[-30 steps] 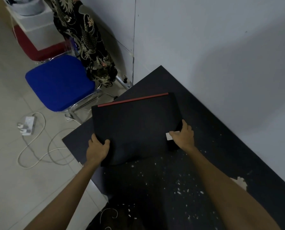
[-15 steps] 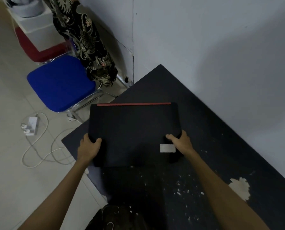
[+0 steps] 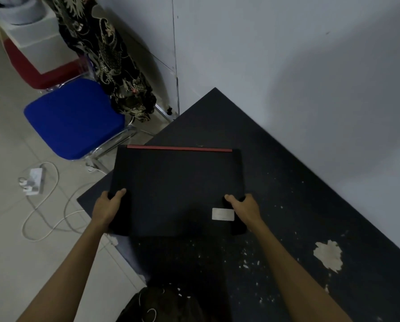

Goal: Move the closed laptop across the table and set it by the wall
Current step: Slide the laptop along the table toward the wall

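A closed black laptop (image 3: 175, 189) with a red strip along its far edge and a silver sticker near its right front corner is held over the left part of the dark table (image 3: 287, 205). My left hand (image 3: 108, 209) grips its left front edge, thumb on top. My right hand (image 3: 245, 209) grips the right front edge beside the sticker. The laptop's far left corner sticks out past the table's left edge. The grey wall (image 3: 299, 77) runs along the table's far right side, apart from the laptop.
A blue-seated chair (image 3: 73, 117) stands on the tiled floor left of the table, with a patterned dark garment (image 3: 108, 59) hanging behind it. A white power strip (image 3: 33, 181) and its cable lie on the floor. White chips and a worn patch (image 3: 329, 254) mark the tabletop.
The laptop has turned from angled to square with my view and come nearer to me and leftward. Both hands stayed on its front corners.
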